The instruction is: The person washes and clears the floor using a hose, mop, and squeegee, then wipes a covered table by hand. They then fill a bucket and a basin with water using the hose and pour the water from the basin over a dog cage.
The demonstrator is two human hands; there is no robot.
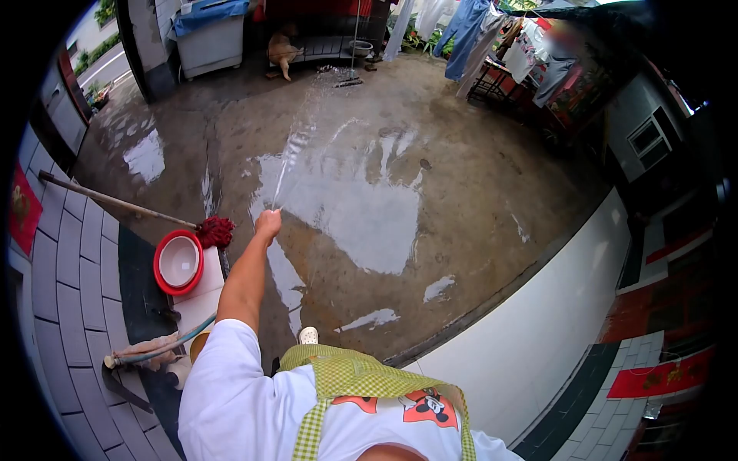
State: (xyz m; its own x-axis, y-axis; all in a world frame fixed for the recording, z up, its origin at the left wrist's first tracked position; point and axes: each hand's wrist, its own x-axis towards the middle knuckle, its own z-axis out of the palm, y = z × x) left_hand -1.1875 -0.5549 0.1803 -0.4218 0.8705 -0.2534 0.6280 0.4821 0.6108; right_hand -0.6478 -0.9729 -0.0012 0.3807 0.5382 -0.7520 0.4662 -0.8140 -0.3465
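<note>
My left hand (pixel 268 223) reaches out over the wet concrete floor, its fingers closed round the end of a hose. A jet of water (pixel 286 163) shoots forward from that fist and breaks up toward the far side of the yard. Part of the blue-grey hose (pixel 175 341) shows at the lower left, running behind my arm; the end in my fist is mostly hidden. Wide shiny puddles (pixel 361 219) lie on the concrete ahead of me. My right hand is out of view.
To the left, a red-headed mop (pixel 215 230) leans beside a red basin (pixel 159 275) with a white basin (pixel 179 261) inside. At the back are a dog (pixel 284 51), a blue-covered white tub (pixel 211 44) and a floor squeegee (pixel 348 82). Laundry (pixel 467 34) hangs at the right.
</note>
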